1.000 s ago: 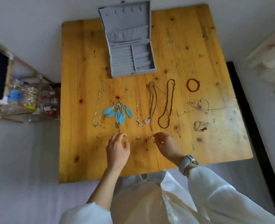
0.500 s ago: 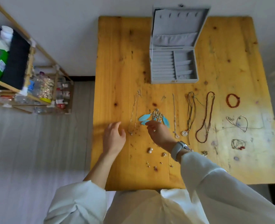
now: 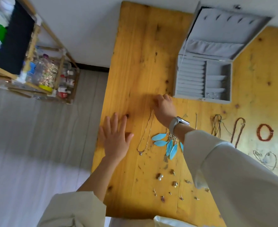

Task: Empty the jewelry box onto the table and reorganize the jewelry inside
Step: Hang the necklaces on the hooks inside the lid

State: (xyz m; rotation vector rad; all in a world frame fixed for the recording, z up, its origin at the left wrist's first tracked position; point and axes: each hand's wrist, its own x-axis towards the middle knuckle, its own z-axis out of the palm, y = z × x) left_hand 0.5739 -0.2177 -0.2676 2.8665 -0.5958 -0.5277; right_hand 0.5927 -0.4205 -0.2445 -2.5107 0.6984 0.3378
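The grey jewelry box stands open at the back of the wooden table, its compartments almost bare. A thin silver necklace lies stretched out in front of it. My right hand, with a watch on the wrist, has its fingers curled at the necklace's far end, just left of the box's front corner. My left hand lies flat on the table near its left edge, left of the necklace. A blue feather piece lies under my right forearm. Small earrings are scattered nearer to me.
To the right lie a dark cord necklace, a brown bead necklace, a red bead bracelet and a wire bracelet. A wooden rack with bottles stands on the floor to the left of the table.
My right hand has moved from the blue feather piece up to the far end of the silver necklace. My left hand has spread flat on the table. The view has swung left.
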